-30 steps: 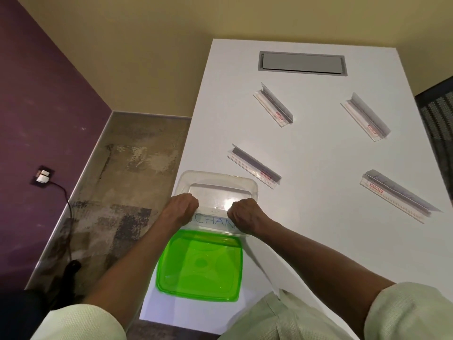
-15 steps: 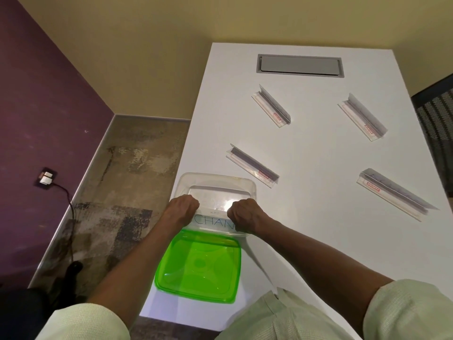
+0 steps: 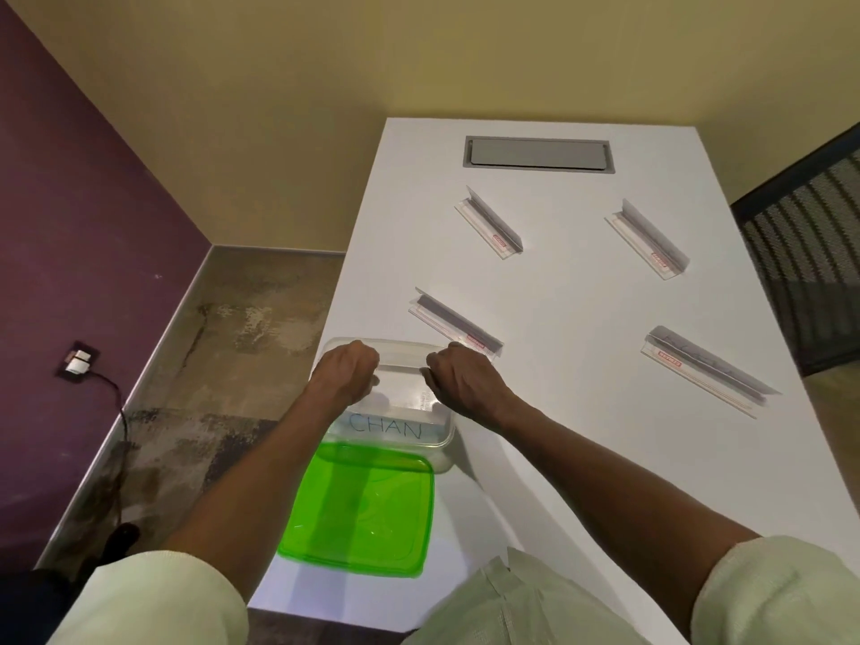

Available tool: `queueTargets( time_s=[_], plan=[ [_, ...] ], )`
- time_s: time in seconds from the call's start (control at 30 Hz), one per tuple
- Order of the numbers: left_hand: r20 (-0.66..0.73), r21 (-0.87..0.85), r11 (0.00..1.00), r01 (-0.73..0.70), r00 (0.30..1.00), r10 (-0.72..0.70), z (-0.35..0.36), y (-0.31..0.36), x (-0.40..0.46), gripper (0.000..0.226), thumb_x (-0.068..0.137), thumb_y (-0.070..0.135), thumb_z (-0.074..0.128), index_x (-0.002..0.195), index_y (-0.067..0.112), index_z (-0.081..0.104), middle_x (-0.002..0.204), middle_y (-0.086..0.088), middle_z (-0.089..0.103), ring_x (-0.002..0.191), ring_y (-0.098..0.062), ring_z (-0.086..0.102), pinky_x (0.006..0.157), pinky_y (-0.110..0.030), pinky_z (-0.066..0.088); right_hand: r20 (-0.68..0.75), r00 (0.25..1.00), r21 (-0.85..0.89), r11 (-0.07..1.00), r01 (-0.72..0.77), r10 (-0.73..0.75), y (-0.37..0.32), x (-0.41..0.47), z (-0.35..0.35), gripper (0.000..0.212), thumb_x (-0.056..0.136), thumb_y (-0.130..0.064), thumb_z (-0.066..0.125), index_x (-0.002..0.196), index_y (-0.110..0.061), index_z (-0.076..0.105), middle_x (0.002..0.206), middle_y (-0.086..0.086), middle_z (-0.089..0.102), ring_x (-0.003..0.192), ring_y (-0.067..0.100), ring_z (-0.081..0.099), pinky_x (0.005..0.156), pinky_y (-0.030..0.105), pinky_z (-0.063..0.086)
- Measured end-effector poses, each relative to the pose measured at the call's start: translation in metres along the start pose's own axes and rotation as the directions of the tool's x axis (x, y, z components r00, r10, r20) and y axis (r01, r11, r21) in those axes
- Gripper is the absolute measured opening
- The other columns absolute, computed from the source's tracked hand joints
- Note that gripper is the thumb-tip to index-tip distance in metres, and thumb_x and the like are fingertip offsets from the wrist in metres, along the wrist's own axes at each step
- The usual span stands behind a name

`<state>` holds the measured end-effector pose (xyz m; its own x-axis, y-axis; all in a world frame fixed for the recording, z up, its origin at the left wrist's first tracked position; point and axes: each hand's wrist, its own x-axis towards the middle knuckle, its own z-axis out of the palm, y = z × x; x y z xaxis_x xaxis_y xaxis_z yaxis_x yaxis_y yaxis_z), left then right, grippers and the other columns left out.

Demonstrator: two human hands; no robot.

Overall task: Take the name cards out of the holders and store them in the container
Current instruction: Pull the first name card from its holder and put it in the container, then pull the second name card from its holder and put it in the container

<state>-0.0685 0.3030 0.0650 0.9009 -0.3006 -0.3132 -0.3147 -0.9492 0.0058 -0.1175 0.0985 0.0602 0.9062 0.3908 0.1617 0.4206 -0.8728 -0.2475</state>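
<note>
From my remote seat I saw first, on the far left, a purple wall (image 3: 70, 225) with a socket and a dark cable (image 3: 81, 365) low on it, and then worn patchy carpet (image 3: 223, 346) beside the long white table (image 3: 581, 458).

At the near left edge of the table lay a bright green square plastic lid (image 3: 363, 509), flat, and just behind it, touching its far edge, stood the clear square plastic container (image 3: 444, 439). Inside the container lay a white name card (image 3: 386, 428) with the letters CHAN in blue.

The left hand (image 3: 346, 377) was above the container, its fingers curled downward, and the right hand (image 3: 460, 381) was beside it in the same posture, a small gap between them. Between the two hands a clear plastic holder (image 3: 400, 372) seemed to be held over the container, but I could not tell surely how each hand gripped it, because the fingers were hidden under the knuckles.

Farther right, four other clear angled card holders lay on the table, well apart: one just behind the right hand (image 3: 456, 325), one farther back (image 3: 488, 223), one at the far right (image 3: 649, 239), and one at the near right (image 3: 702, 370) with faint writing. Each carried a small red label. Behind them a grey rectangular cover plate (image 3: 537, 153) sat in the tabletop, and a black mesh chair (image 3: 809, 263) stood at the right edge.
</note>
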Motion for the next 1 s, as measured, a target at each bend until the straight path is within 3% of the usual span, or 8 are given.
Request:
queueTargets(
  time_s=[0.17,0.3,0.43,0.5,0.6,0.7,0.87,1.0],
  plan=[
    [-0.141,-0.091,0.996,-0.006,0.990,-0.007,-0.021,0.028,0.001,0.019,0.090,0.029,0.063,0.094,0.012,0.070,0.094,-0.015,0.068,0.084,-0.034,0.067,0.068,-0.032,0.049,-0.057,0.995,-0.014,0.996,-0.084,0.083,0.018,-0.017,-0.018,0.028,0.093,-0.023,0.052,0.069,-0.010,0.055,0.064,0.011,0.063,0.067,0.032,0.059,0.050,0.033,0.041],
    [-0.216,-0.121,0.992,-0.024,0.976,-0.003,-0.030,0.051,0.001,0.019,0.092,0.021,0.056,0.085,0.011,0.070,0.086,-0.015,0.068,0.078,-0.033,0.065,0.062,-0.027,0.039,-0.080,0.986,-0.009,0.989,-0.145,0.143,0.039,-0.035,-0.027,0.030,0.094,-0.024,0.051,0.068,-0.009,0.053,0.062,0.011,0.060,0.064,0.031,0.056,0.049,0.030,0.031],
    [-0.234,-0.157,0.987,-0.026,0.972,-0.012,-0.040,0.075,0.003,0.020,0.091,0.020,0.054,0.083,0.011,0.070,0.085,-0.012,0.068,0.078,-0.031,0.064,0.066,-0.029,0.046,-0.056,0.970,0.024,0.972,-0.234,0.235,0.064,-0.055,-0.037,0.027,0.091,-0.021,0.052,0.068,-0.008,0.052,0.060,0.014,0.055,0.059,0.033,0.052,0.051,0.030,0.027],
    [-0.233,-0.180,0.983,-0.024,0.972,-0.019,-0.044,0.089,0.004,0.023,0.091,0.019,0.054,0.072,0.011,0.065,0.081,-0.011,0.067,0.075,-0.032,0.064,0.064,-0.028,0.044,-0.018,0.966,0.021,0.966,-0.257,0.257,0.076,-0.065,-0.041,0.024,0.088,-0.015,0.052,0.066,-0.009,0.046,0.061,0.016,0.053,0.059,0.034,0.050,0.052,0.032,0.026],
    [-0.234,-0.205,0.978,-0.027,0.972,-0.022,-0.049,0.107,0.007,0.027,0.090,0.016,0.055,0.063,0.010,0.057,0.075,-0.016,0.065,0.071,-0.034,0.063,0.061,-0.027,0.039,0.050,0.957,-0.001,0.958,-0.287,0.287,0.093,-0.077,-0.047,0.026,0.083,-0.008,0.049,0.064,-0.014,0.031,0.055,0.008,0.036,0.058,0.031,0.039,0.052,0.032,0.022],
    [-0.236,-0.226,0.974,-0.034,0.972,-0.021,-0.050,0.119,0.011,0.030,0.088,0.012,0.056,0.059,0.010,0.051,0.071,-0.019,0.063,0.070,-0.038,0.061,0.058,-0.028,0.037,0.126,0.946,-0.041,0.954,-0.297,0.299,0.111,-0.088,-0.047,0.023,0.079,-0.004,0.045,0.065,-0.014,0.028,0.056,0.002,0.021,0.062,0.028,0.031,0.054,0.032,0.019],
    [-0.234,-0.285,0.958,-0.018,0.971,-0.052,-0.050,0.128,0.024,0.027,0.089,0.012,0.057,0.063,0.006,0.056,0.073,-0.020,0.063,0.072,-0.039,0.061,0.059,-0.031,0.042,0.215,0.900,0.031,0.918,-0.395,0.380,0.135,-0.098,-0.038,0.018,0.078,0.000,0.043,0.068,-0.012,0.034,0.065,0.010,0.038,0.065,0.027,0.038,0.055,0.031,0.023],
    [-0.229,-0.303,0.953,-0.016,0.972,-0.057,-0.054,0.126,0.038,0.023,0.091,0.013,0.056,0.073,0.001,0.063,0.080,-0.021,0.066,0.076,-0.039,0.062,0.066,-0.037,0.050,0.366,0.767,0.169,0.773,-0.612,0.527,0.149,-0.087,-0.036,0.013,0.079,-0.001,0.042,0.069,-0.005,0.048,0.082,0.020,0.064,0.075,0.034,0.060,0.057,0.031,0.040]
  ],
)
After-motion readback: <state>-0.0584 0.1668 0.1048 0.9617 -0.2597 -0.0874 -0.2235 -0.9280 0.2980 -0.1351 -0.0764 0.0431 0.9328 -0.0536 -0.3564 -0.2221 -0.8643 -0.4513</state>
